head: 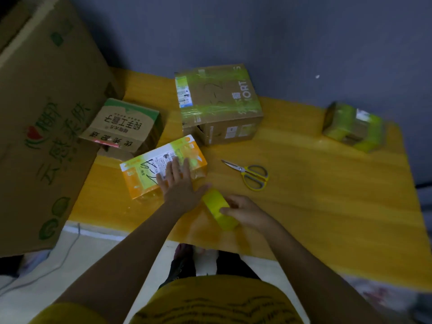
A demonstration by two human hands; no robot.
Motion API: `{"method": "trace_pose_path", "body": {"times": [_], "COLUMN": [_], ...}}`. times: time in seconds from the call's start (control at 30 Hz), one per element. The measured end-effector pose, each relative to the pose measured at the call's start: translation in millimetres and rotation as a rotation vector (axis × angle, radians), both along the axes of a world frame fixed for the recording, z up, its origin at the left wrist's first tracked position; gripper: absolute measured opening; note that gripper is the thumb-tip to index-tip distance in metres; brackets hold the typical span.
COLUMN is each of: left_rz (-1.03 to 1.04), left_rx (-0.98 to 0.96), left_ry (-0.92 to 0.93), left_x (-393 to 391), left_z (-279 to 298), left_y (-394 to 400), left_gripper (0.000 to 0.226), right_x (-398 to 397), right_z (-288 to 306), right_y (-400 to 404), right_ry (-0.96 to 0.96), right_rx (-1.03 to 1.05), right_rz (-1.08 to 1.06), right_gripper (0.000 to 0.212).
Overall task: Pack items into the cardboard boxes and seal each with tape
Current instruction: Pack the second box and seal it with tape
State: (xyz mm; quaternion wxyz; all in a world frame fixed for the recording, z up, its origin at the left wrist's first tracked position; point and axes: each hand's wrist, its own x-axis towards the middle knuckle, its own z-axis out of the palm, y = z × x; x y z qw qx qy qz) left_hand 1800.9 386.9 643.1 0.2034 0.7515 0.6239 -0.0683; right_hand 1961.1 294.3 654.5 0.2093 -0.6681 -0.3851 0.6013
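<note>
Cataloguing, left to right: goods on a yellow table (304, 206) set against a grey wall.
Large carton (46, 118): brown, green print, leaning at the table's left edge.
Small printed box (126, 123): brown and green, near the far left corner, a flap open toward the person.
Orange box (145, 174): white shipping label and black handwriting on top, near the front left edge, glossy tape showing on its near side.
Left hand (178, 183): fingers straight and spread, palm pressing flat on the orange box's top, grasping nothing.
Brown taped box (219, 101): the biggest on the table, at the far edge, green-tinted tape bands across its top.
Tape roll (219, 210): yellow-green, just right of the orange box, near the front edge; whether it rests on the table cannot be told.
Right hand (245, 210): fingers curled round the tape roll, gripping it.
Scissors (249, 174): yellow and grey handles, lying mid-table with blades pointing left, apart from both hands.
Small wrapped parcel (354, 126): heavily taped, blurred, at the far right corner.
</note>
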Motion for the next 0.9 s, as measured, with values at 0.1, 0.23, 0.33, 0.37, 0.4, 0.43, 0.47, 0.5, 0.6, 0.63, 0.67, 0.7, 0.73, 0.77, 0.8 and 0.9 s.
{"method": "trace_pose_path", "body": {"times": [0.1,0.23,0.33,0.37,0.4,0.43,0.47,0.5,0.6,0.63,0.67,0.7,0.73,0.77,0.8,0.9], "left_rz": [-0.083,-0.414,-0.619,-0.611,-0.589,-0.573,-0.561,-0.555,-0.515,-0.522,-0.552,-0.588,-0.629,-0.657,-0.672,-0.661], "left_rx": [0.207,0.041,-0.267,-0.340,-0.409,-0.451,-0.463,-0.451,-0.433,-0.445,-0.458,-0.470,-0.473,-0.466,-0.454,-0.437], "left_ry": [-0.121,-0.405,-0.621,-0.701,-0.738,-0.733,-0.702,-0.679,-0.681,-0.678,-0.663,-0.649,-0.627,-0.603,-0.576,-0.546], "left_x": [6.7,25.3,50.8,59.4,67.2,73.5,80.3,86.4,102.9,109.0,115.0,120.9,126.6,131.9,136.5,146.0], "left_z": [3.2,3.3,17.6,18.4,18.8,15.3,9.1,1.3,-14.3,-16.6,-16.0,-14.7,-13.3,-12.5,-11.2,-11.6], "left_y": [-2.9,-3.1,-13.9,-18.1,-20.9,-22.5,-24.9,-27.2,-35.7,-40.0,-43.8,-48.5,-51.9,-54.8,-56.6,-56.1], "left_gripper": [0.065,0.057,0.052,0.046,0.041,0.037,0.034,0.030,0.014,0.010,0.008,0.009,0.010,0.012,0.013,0.016], "right_x": [1.0,11.2,17.4,18.7,20.1,22.0,24.2,26.4,34.0,37.0,40.4,44.7,50.0,56.2,63.0,83.1], "right_z": [8.9,2.8,-2.8,-5.4,-6.4,-7.9,-9.0,-10.4,-13.2,-15.0,-16.2,-18.8,-20.6,-22.4,-23.2,-24.4], "right_y": [-16.9,-52.5,-77.5,-85.2,-92.1,-99.1,-105.6,-112.0,-129.8,-134.9,-139.6,-144.2,-147.4,-149.3,-149.1,-138.8], "right_ry": [-0.231,-0.558,-0.687,-0.716,-0.742,-0.746,-0.763,-0.786,-0.824,-0.831,-0.843,-0.852,-0.861,-0.877,-0.903,-1.011], "right_rx": [0.127,0.252,0.319,0.328,0.329,0.323,0.322,0.318,0.307,0.299,0.289,0.287,0.282,0.272,0.253,0.157], "right_rz": [0.078,0.083,-0.013,-0.042,-0.066,-0.084,-0.102,-0.126,-0.209,-0.225,-0.235,-0.244,-0.251,-0.254,-0.250,-0.214], "right_gripper": [0.038,0.048,0.049,0.050,0.052,0.054,0.054,0.054,0.054,0.055,0.057,0.058,0.059,0.058,0.058,0.055]}}
